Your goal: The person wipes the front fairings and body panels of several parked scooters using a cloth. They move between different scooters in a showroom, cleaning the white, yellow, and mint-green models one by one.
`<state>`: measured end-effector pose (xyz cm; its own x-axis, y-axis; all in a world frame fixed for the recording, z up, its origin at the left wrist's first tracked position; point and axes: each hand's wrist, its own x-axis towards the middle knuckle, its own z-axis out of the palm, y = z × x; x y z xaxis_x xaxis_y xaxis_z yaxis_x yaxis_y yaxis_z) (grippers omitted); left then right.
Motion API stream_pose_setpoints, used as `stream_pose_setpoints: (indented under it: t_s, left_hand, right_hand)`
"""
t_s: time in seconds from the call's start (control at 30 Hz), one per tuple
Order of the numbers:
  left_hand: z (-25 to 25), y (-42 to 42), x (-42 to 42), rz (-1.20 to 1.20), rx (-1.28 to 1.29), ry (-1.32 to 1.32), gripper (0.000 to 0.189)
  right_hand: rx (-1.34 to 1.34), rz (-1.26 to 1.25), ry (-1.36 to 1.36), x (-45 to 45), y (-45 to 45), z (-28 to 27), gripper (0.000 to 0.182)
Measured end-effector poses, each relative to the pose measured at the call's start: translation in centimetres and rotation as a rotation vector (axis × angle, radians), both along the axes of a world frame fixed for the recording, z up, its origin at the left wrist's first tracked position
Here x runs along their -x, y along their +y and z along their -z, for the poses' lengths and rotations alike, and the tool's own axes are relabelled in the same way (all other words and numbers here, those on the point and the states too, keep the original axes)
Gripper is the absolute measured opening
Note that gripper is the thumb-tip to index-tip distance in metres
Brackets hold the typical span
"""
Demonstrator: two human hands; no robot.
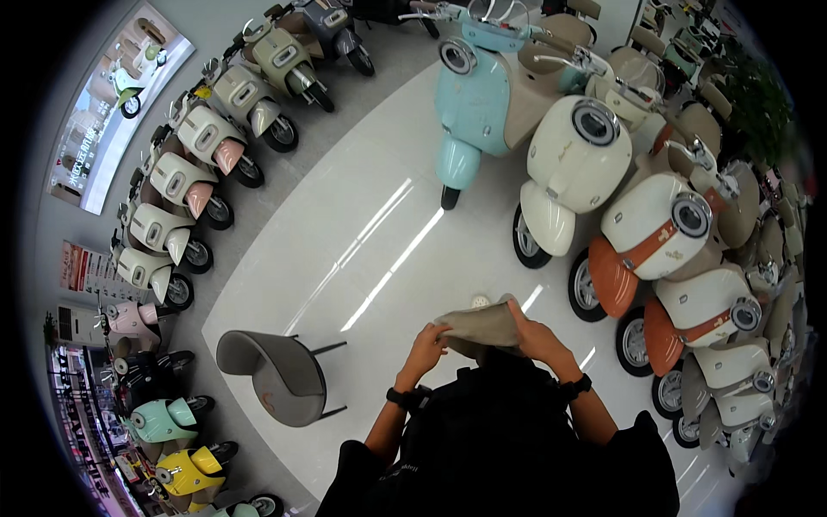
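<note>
My left hand (426, 352) grips the left edge of a beige-brown cloth (481, 325), close in front of my chest. Around the cloth's right edge are the fingers of my right hand (537, 336). Between the two hands the cloth hangs folded, with its upper edge bulging out. Both wrists wear a black band. Part of a small whitish object (479, 302) shows just beyond the cloth; what it is I cannot tell. My dark clothing hides the floor below the hands.
A grey chair (291, 378) stands to the left on the shiny tiled floor (310, 239). Close on the right is a row of scooters, among them a cream one (578, 155) and a light blue one (475, 97). More scooters (213, 136) line the left wall.
</note>
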<state>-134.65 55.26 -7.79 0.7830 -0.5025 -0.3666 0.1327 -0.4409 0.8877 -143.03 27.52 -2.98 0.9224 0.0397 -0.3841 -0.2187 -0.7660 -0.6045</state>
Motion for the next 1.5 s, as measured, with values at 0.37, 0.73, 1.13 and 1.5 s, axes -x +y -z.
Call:
stream_pose_setpoints:
  t_s: [0.37, 0.73, 1.13, 1.5]
  left_hand:
    - [-6.5, 9.2, -19.2, -0.533, -0.101, -0.295, 0.025]
    - [-5.9, 17.6, -44.7, -0.614, -0.011, -0.336, 0.019]
    - [-8.8, 13.3, -74.5, -0.033, 0.103, -0.207, 0.016]
    - [-12.8, 11.1, -97.8, -0.092, -0.033, -0.244, 0.017]
  right_hand:
    - [-0.133, -0.476, -0.252, -35.0, 9.1, -5.3, 0.078]
    - [-0.059, -0.575, -0.103, -56.7, 19.5, -2.4, 0.08]
    - [-0.106, -0.084, 0.04, -74.1, 19.4, -2.3, 0.077]
    - [-0.098, -0.296, -0.199, -102.2, 19.6, 0.8, 0.073]
